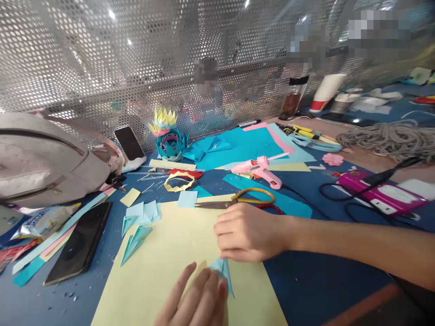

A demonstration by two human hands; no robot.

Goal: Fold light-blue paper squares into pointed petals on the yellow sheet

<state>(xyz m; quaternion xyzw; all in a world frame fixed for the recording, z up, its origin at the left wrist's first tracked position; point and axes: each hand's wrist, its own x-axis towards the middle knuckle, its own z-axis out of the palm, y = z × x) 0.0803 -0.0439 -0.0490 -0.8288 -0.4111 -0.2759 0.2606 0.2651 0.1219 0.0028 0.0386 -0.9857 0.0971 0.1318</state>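
A small piece of light blue paper (225,271), folded to a point, lies on a large pale yellow sheet (170,253). My left hand (197,299) reaches in from the bottom, its fingertips holding the folded paper down. Coming from the right, my right hand (243,233) has its fingers curled closed at the paper's upper end; its fingertips are hidden. Left of my hands rest folded blue paper cones (136,242) and several light blue squares (144,213). Orange-handled scissors (234,201) lie just beyond my right hand.
Beyond the scissors lies a pink glue gun (256,170). Blue and yellow paper crowns (170,145) stand near the perforated metal wall (136,59). A black phone (81,244) and backpack (50,158) are at left. A magenta power strip (384,192) with cables sits at right.
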